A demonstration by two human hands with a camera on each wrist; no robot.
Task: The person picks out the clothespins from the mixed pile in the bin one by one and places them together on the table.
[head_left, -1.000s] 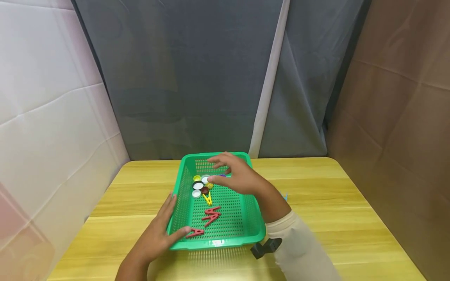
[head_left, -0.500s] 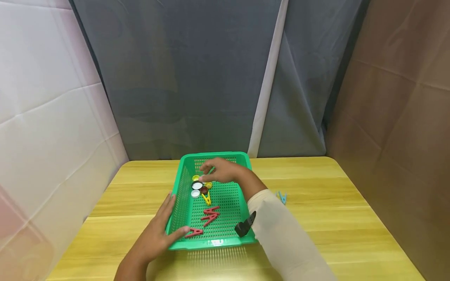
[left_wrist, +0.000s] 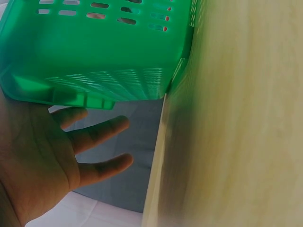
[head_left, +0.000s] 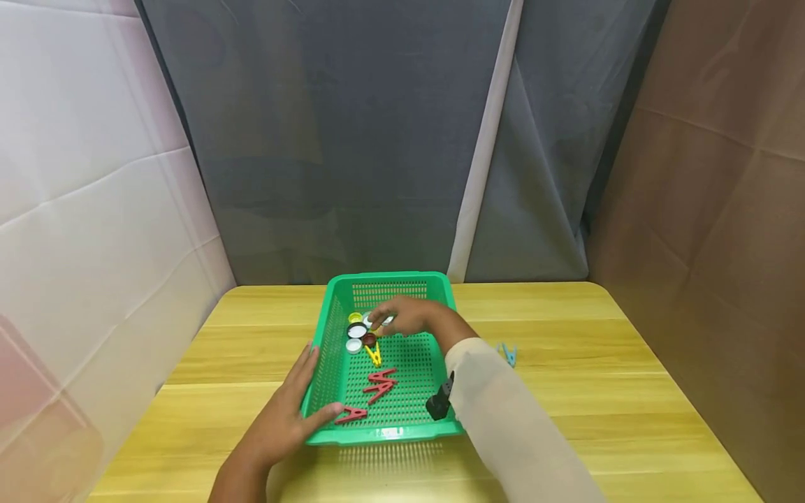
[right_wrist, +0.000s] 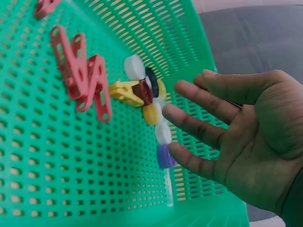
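Note:
A green plastic basket point(head_left: 389, 434) stands on the table. My left hand point(head_left: 283, 419) rests at its left front corner, thumb over the rim and fingers along the outside; the left wrist view shows these fingers point(left_wrist: 99, 135) spread and fairly straight. Inside the basket my right hand point(right_wrist: 236, 127) hovers over a cluster of bottle caps, fingers extended and nothing held. Among the caps are a dark red one point(right_wrist: 144, 92), a purple one point(right_wrist: 165, 156) and a white one point(head_left: 354, 346). Beside them lies a yellow clothespin point(head_left: 374, 354). Several red clothespins point(head_left: 381, 388) lie nearer the front.
To the right of the basket a light blue clothespin point(head_left: 508, 355) lies on the wooden table point(head_left: 597, 391). Grey cloth point(head_left: 352, 154) hangs behind the table, white cloth point(head_left: 94, 209) on the left and brown cloth point(head_left: 711, 209) on the right.
My right hand has shifted left and lower over the caps, then slightly back right. The blue clothespin, earlier mostly hidden by the arm, now shows. My left hand stays on the basket.

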